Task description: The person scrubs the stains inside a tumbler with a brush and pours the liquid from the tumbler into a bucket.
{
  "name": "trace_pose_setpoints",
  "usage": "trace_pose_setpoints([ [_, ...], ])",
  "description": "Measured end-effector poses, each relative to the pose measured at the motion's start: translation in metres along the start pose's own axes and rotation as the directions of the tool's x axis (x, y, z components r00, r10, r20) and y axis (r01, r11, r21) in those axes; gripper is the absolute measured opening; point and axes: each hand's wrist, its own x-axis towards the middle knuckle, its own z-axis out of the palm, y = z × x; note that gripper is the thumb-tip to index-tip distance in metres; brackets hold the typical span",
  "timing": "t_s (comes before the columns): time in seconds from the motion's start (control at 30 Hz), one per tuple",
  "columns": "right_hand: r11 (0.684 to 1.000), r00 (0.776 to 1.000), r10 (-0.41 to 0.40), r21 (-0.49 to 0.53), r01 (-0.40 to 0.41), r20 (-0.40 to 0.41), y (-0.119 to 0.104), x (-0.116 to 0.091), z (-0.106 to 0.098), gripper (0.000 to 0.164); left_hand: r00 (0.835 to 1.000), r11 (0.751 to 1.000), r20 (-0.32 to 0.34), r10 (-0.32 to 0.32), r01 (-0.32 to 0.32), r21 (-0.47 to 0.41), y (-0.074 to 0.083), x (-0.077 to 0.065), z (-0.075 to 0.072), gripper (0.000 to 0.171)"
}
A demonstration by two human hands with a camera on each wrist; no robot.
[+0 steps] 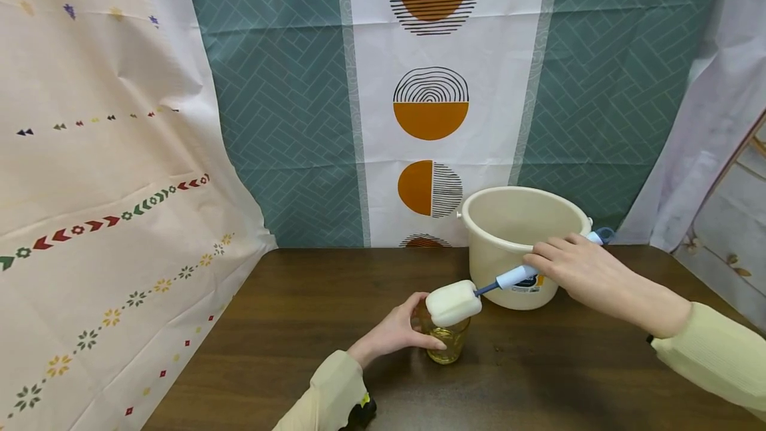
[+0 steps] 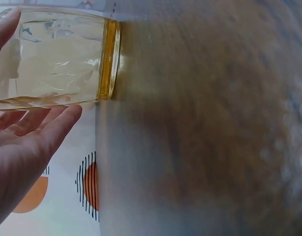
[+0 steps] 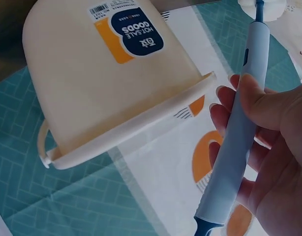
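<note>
A yellow-tinted glass (image 1: 450, 343) stands upright on the table, and my left hand (image 1: 397, 331) grips it around its side. In the left wrist view, thumb and fingers lie on opposite sides of the glass (image 2: 62, 59). My right hand (image 1: 580, 271) holds a sponge brush by its light blue handle (image 3: 237, 132), fingers curled round it. The brush's white sponge head (image 1: 453, 302) is at the mouth of the glass and covers part of the rim. Whether the sponge touches the glass inside cannot be seen.
A cream bucket (image 1: 503, 265) stands at the back right of the brown wooden table (image 1: 287, 338), behind the brush handle. Its label (image 3: 136, 34) shows in the right wrist view. A patterned curtain (image 1: 287, 98) hangs behind, with a cream cloth (image 1: 120, 171) at the left.
</note>
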Motion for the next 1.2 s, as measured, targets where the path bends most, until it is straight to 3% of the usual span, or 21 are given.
trace_pose_setpoints([
  [0.07, 1.000, 1.000, -0.007, -0.007, 0.008, 0.015, 0.001, 0.003, -0.001, 0.023, 1.000, 1.000, -0.001, 0.003, -0.003, -0.003, 0.000, 0.000, 0.000, 0.068],
  [0.13, 1.000, 0.999, -0.007, -0.015, 0.008, 0.040, 0.000, 0.005, -0.002, 0.014, 1.000, 1.000, -0.006, 0.000, 0.000, 0.002, 0.001, 0.000, 0.001, 0.068],
  [0.27, 0.999, 0.997, -0.009, -0.036, 0.012, 0.076, 0.000, 0.008, -0.002, 0.037, 1.000, 1.000, -0.014, -0.010, 0.010, 0.025, 0.001, 0.002, 0.001, 0.071],
  [0.57, 0.995, 0.996, -0.043, -0.089, 0.050, 0.078, -0.002, 0.017, 0.000, 0.030, 1.000, 0.999, -0.011, 0.009, -0.008, 0.036, 0.000, 0.003, 0.002, 0.069],
  [0.8, 0.985, 0.994, -0.070, -0.150, 0.082, 0.080, -0.005, 0.025, 0.001, 0.038, 1.000, 0.999, 0.001, 0.020, -0.020, 0.043, -0.001, 0.002, 0.001, 0.069],
  [1.0, 0.971, 0.990, -0.112, -0.202, 0.128, 0.088, -0.007, 0.034, 0.002, 0.035, 1.000, 0.999, 0.000, 0.009, -0.009, 0.053, -0.001, 0.001, 0.001, 0.069],
  [1.2, 0.949, 0.979, -0.132, -0.267, 0.170, 0.155, -0.011, 0.047, -0.001, 0.031, 1.000, 1.000, 0.004, 0.010, -0.010, 0.029, 0.000, 0.002, 0.000, 0.070],
])
